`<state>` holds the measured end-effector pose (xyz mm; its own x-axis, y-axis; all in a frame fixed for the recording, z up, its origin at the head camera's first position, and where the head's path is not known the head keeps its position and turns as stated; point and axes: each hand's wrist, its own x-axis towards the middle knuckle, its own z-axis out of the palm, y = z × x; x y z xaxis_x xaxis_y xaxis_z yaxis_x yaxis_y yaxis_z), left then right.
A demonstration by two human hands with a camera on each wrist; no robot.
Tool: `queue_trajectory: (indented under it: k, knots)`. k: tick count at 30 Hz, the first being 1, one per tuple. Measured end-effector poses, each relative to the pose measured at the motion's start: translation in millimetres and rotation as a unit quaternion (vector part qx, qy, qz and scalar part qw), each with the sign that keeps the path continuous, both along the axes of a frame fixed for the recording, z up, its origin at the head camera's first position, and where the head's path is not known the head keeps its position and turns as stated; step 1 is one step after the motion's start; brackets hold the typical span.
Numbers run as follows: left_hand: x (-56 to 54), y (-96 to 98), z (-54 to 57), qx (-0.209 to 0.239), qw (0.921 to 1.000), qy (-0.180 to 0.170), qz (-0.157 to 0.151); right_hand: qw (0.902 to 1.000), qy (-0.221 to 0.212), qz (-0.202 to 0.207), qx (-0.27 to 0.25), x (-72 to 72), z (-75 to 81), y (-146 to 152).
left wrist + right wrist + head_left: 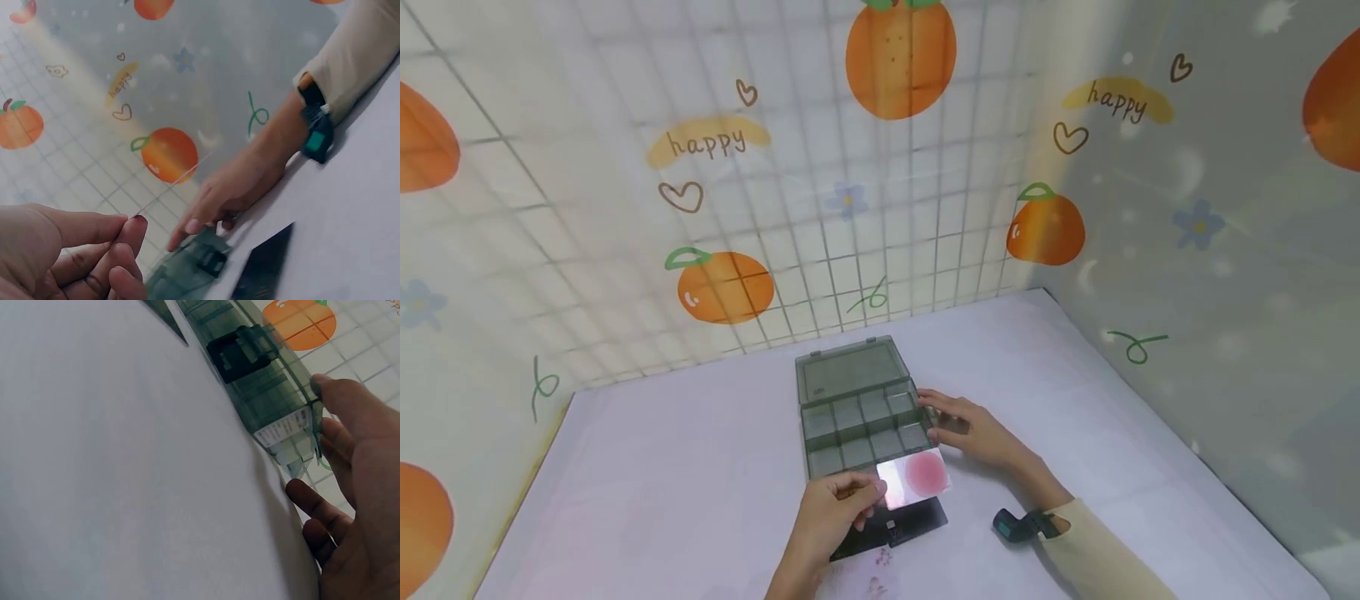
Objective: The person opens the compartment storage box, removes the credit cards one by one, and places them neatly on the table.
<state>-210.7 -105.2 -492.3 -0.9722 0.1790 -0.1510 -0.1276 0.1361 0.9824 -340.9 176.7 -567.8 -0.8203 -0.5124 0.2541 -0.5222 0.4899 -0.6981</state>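
A thin card [917, 479] with a pink round patch is pinched between the thumb and fingers of my left hand [835, 508], over the near edge of the compartment box. The left wrist view shows this card [175, 180] almost edge-on. Grey-green and see-through, the box [856, 446] has its lid [853, 371] folded back, away from me. My right hand [973, 429] is at the box's right side with its fingers loosely extended. In the right wrist view, the thumb of this hand [369, 462] lies at the box's corner, near a white label [283, 428].
Flat dark pieces [919, 523] lie on the white tabletop [662, 492] in front of the box, partly under my left hand. A black band with a small device [1022, 525] is on my right wrist. Curtains printed with oranges [726, 287] enclose the table.
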Motion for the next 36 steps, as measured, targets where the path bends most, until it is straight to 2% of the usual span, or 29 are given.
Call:
queue_trajectory:
  k: [5, 10, 15, 23, 28, 36]
  knots:
    - [13.6, 6.8, -11.8, 0.006, 0.9997, -0.024, 0.002, 1.0000, -0.003, -0.003, 0.000, 0.6, -0.5, -2]
    - [27.8, 10.8, -18.5, -0.040, 0.9991, -0.010, 0.011, 1.0000, -0.005, 0.004, 0.000, -0.3, 1.6, -3]
    - [39.2, 15.4, -26.9, -0.072, 0.9974, 0.001, 0.000, 1.0000, 0.003, 0.002, -0.007, 1.4, 1.6, -1]
    - [48.9, 23.3, -40.5, -0.088, 0.9962, 0.000, 0.002, 0.9998, 0.013, 0.009, -0.012, 2.2, 3.3, -2]
    - [52.4, 23.9, -42.8, -0.122, 0.9923, 0.022, 0.003, 0.9998, 0.017, 0.007, -0.010, 2.8, 3.7, -2]
    - [56.5, 21.7, -45.2, -0.108, 0.9940, -0.007, -0.014, 0.9999, 0.005, 0.006, -0.008, 2.1, 3.6, -2]
